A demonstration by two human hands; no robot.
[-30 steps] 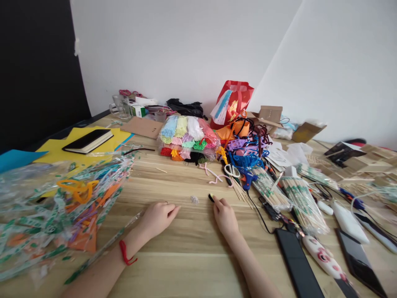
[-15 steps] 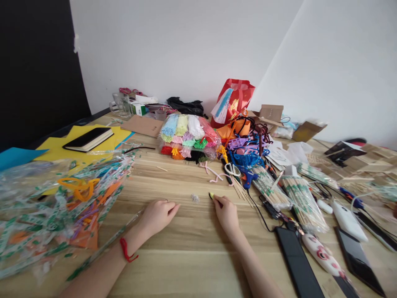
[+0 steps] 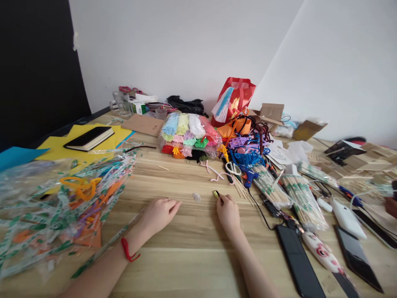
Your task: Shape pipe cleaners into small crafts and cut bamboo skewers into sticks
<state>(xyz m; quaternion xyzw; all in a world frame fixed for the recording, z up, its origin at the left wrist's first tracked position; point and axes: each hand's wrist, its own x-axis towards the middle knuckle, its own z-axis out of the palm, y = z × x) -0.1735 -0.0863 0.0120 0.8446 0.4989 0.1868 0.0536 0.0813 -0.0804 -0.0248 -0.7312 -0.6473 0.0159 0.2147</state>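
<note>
My right hand (image 3: 228, 213) is closed on a small yellow-and-black piece (image 3: 216, 193), whose end shows at the fingertips; its exact kind is too small to make out. On the left, my left hand (image 3: 159, 214) rests on the wooden table (image 3: 186, 231), thumb a little apart from the fingers and nothing visible in it. Its other fingertips are partly hidden. Between the hands, slightly farther off, lies a little heap of clear bits (image 3: 196, 197). Pink pipe cleaners (image 3: 214, 171) and white-handled scissors (image 3: 232, 168) lie beyond my right hand.
Plastic wrappers (image 3: 56, 219) cover the left side. Bagged pipe cleaners (image 3: 189, 134) lie ahead. To the right are a blue glue gun (image 3: 249, 177), bagged wooden sticks (image 3: 302, 203) and a black phone (image 3: 297, 260). Part of another person's hand (image 3: 391, 206) shows at the right edge.
My right hand has shifted slightly right, and the yellow-and-black piece has turned in its fingers. My left hand stays put. Part of another person's hand has appeared at the right edge.
</note>
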